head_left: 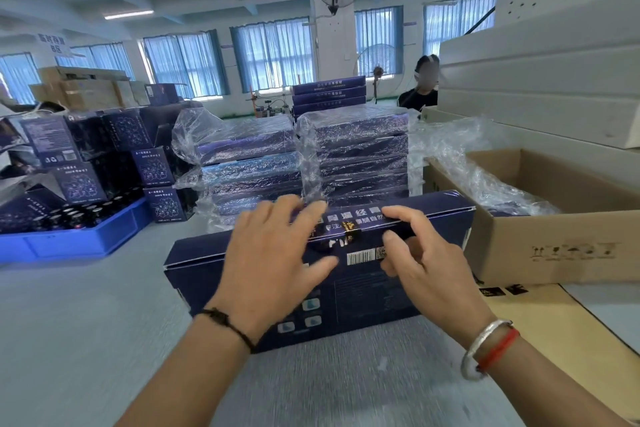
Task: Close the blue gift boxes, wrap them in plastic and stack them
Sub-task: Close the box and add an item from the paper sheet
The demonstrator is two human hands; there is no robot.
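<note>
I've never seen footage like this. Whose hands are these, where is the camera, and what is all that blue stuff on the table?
There is no machine here: a person wears a wide-angle camera on the head, looking forward and down, so you see their own two hands. This single picture is that head view.

The left hand lies with spread, fairly straight fingers on a flat blue gift box on the grey table. The right hand has its fingers curled at the box's far upper edge, near the barcode; motion blur hides whether it truly pinches anything.

Behind stand two stacks of wrapped boxes, covered in crinkly clear plastic. To the left is a blue tray with dark bottles and small blue cartons. To the right sits an open cardboard carton holding loose plastic film. Another person sits in the background.
</note>
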